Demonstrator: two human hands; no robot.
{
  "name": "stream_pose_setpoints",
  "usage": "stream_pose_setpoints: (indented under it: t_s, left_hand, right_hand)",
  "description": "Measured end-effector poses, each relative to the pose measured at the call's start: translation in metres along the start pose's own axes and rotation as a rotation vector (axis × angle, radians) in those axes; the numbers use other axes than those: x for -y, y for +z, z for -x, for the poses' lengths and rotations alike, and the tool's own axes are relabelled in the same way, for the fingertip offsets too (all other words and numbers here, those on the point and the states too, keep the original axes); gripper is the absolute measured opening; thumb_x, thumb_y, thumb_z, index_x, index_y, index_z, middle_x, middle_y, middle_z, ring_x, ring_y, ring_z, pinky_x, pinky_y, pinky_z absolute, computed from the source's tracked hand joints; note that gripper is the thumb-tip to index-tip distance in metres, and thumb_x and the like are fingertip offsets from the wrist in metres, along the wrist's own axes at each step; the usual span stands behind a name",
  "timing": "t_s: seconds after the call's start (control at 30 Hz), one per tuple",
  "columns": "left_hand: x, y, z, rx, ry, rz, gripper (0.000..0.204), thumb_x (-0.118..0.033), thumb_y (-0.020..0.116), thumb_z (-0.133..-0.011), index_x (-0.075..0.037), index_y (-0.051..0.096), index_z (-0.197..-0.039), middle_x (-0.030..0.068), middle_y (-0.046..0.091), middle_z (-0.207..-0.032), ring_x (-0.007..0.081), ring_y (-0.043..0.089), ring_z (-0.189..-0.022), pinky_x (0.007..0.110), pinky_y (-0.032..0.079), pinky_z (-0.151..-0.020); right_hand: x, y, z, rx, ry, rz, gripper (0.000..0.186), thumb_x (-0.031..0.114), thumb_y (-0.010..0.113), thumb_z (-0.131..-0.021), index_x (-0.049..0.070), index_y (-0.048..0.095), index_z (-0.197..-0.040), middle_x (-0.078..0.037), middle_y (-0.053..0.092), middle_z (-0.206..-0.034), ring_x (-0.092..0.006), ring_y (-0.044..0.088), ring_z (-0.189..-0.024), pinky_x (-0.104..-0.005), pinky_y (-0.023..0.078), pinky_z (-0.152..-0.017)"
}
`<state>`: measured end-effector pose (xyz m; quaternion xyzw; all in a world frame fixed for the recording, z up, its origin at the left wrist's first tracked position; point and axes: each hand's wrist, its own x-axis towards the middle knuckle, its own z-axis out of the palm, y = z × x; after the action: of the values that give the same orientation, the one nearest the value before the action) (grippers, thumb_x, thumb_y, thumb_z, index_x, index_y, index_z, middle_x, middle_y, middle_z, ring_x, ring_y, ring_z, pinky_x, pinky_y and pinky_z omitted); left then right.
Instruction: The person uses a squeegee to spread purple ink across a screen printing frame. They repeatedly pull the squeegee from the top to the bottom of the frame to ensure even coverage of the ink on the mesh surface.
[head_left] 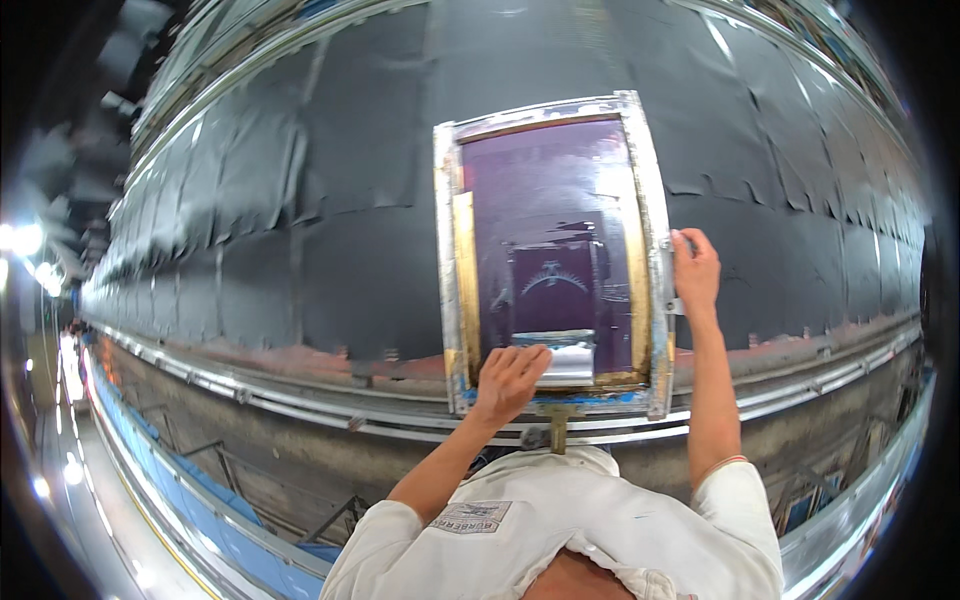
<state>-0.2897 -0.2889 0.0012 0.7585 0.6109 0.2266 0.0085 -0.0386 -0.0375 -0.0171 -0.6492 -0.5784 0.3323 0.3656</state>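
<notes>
Head view, looking down on a person in a white shirt, both bare hands at work. At eight o'clock, far left, a brightly lit aisle (100, 500) runs alongside a blue-sided rail (190, 490). Nearer the middle, dark sheets (360, 265) lie in overlapping rows across a long bench (320, 366), with a metal guide rail (300, 405) along its near side.

Just right of centre, a screen-printing frame (448, 250) rests on the sheets, its longer sides running roughly from twelve to six o'clock. It holds a purple mesh (540, 180) with a pale arched design (550, 279) in it. Toward the frame's six o'clock end, the left hand (513, 380) is closed, fingers bent, on the left end of a silvery squeegee (570, 366) that lies across the mesh; pale ink shows along its far edge. Below the frame, at its six o'clock, sits a brass-coloured bracket (558, 428).

At three o'clock, the right hand (697, 270) is half curled against the frame's right edge; whether it grips or only steadies, I cannot tell.

Judging from this, good work here calls for level pressure across the squeegee's whole width, since holding one end could tip it, an even angle, and a frame held flat so the design does not smear.
</notes>
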Motion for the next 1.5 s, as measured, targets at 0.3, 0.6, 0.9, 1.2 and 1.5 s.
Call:
stream_pose_setpoints:
  t_s: [0.3,0.6,0.9,1.2,1.5]
  left_hand:
    - [0.029,-0.039,0.031,0.046,-0.118,0.106,0.052,-0.001,0.079,-0.063,-0.011,0.071,-0.114,0.0011,0.072,-0.114,0.024,0.066,-0.1,0.04,0.05,-0.087]
    - [0.108,-0.071,0.122,0.084,-0.032,0.084,0.046,-0.002,0.078,-0.067,-0.012,0.073,-0.111,0.0003,0.073,-0.113,0.0229,0.066,-0.095,0.04,0.052,-0.085]
    - [0.188,-0.054,0.006,0.035,0.031,0.094,0.024,-0.004,0.072,-0.077,-0.012,0.073,-0.099,0.002,0.074,-0.102,0.0245,0.067,-0.087,0.04,0.052,-0.077]
    - [0.253,-0.064,-0.109,0.392,-0.22,0.201,0.021,-0.022,0.084,-0.074,-0.013,0.078,-0.091,0.0121,0.074,-0.091,0.0352,0.07,-0.085,0.046,0.056,-0.078]
    - [0.227,-0.059,-0.065,0.268,-0.139,0.281,0.016,-0.018,0.08,-0.076,-0.013,0.076,-0.091,0.0115,0.074,-0.087,0.0362,0.07,-0.083,0.047,0.055,-0.075]
  right_hand:
    - [-0.007,0.062,0.035,0.032,0.058,-0.136,0.029,0.031,0.069,-0.099,0.003,0.072,-0.103,-0.006,0.065,-0.076,-0.0133,0.056,-0.068,-0.035,0.048,-0.067]
    - [0.052,0.14,0.073,0.046,0.053,-0.044,0.031,0.034,0.065,-0.1,0.004,0.071,-0.105,-0.01,0.065,-0.072,-0.0196,0.059,-0.065,-0.0371,0.048,-0.066]
    - [0.056,0.139,0.074,0.113,0.072,0.242,0.033,0.036,0.067,-0.098,0.007,0.072,-0.111,-0.017,0.074,-0.094,-0.0332,0.071,-0.089,-0.0443,0.053,-0.083]
    - [0.194,0.199,0.053,0.797,-0.605,0.525,0.036,0.036,0.08,-0.084,0.009,0.075,-0.107,-0.012,0.076,-0.1,-0.0341,0.068,-0.105,-0.0459,0.049,-0.097]
    - [0.157,0.207,0.102,0.776,-0.729,0.704,0.025,0.021,0.082,-0.075,0.007,0.069,-0.092,-0.012,0.071,-0.085,-0.0318,0.067,-0.098,-0.0453,0.049,-0.091]
